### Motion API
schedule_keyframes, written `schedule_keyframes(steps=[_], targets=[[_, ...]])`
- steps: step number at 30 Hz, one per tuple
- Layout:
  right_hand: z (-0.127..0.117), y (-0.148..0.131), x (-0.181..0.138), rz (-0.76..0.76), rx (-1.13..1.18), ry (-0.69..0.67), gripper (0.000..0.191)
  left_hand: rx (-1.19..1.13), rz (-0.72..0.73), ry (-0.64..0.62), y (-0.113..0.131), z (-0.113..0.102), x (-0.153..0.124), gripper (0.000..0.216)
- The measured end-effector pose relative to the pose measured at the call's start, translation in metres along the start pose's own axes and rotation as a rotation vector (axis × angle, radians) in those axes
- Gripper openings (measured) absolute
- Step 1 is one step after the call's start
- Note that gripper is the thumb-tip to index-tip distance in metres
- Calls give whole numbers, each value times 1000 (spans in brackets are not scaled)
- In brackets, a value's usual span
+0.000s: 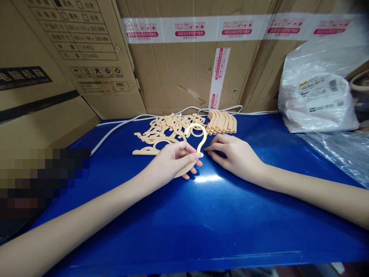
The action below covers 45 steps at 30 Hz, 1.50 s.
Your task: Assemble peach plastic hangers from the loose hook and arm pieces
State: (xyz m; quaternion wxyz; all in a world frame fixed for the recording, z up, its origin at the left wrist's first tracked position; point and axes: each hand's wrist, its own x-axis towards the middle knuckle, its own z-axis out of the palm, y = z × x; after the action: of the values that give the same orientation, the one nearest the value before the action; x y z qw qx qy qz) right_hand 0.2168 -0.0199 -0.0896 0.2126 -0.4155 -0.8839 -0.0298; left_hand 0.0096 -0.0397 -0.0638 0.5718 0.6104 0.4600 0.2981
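Note:
My left hand (179, 159) is closed around a cream plastic clothes hanger (205, 134). Its hook curves upward, and the thumb presses on the hook's base. Part of the hanger's curved arm shows below the palm; the rest is hidden by the fingers. To the right, apart from the hanger, my right hand (227, 152) hovers low over the blue table with its fingers pinched together. A tiny brownish spot shows at its fingertips, too small to name. Behind the left hand lies a loose pile of cream hanger hook pieces (170, 125).
A neat row of curved cream hanger arms (221, 122) lies at the back of the blue table (173, 227). White cables (121, 125) run along the rear edge. Cardboard boxes (178, 69) wall the back and left. A white plastic bag (317, 96) stands at the right.

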Motion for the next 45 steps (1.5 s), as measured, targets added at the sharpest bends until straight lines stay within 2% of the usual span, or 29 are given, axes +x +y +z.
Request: schedule_keyframes(steps=[4,8,21,26,35,45], targets=[[-2,-1,-2,-106,-104,-26,29,-33,-24,3,1,0,0,12],[-4,-2,-3,-148,-144,-20,30,-42,-46,28,4,0,-1,15],[-10,0,2,-120,-244,-4,28,-52,-43,73,2,-1,1,16],[-24,22,15,19,-356,67,29,-49,-41,62,2,-1,1,15],[-39,80,25,269,-525,2,40,-51,-35,56,2,-1,2,14],[-30,105,25,219,-395,-149,44,-44,-47,52,2,-1,4,14]])
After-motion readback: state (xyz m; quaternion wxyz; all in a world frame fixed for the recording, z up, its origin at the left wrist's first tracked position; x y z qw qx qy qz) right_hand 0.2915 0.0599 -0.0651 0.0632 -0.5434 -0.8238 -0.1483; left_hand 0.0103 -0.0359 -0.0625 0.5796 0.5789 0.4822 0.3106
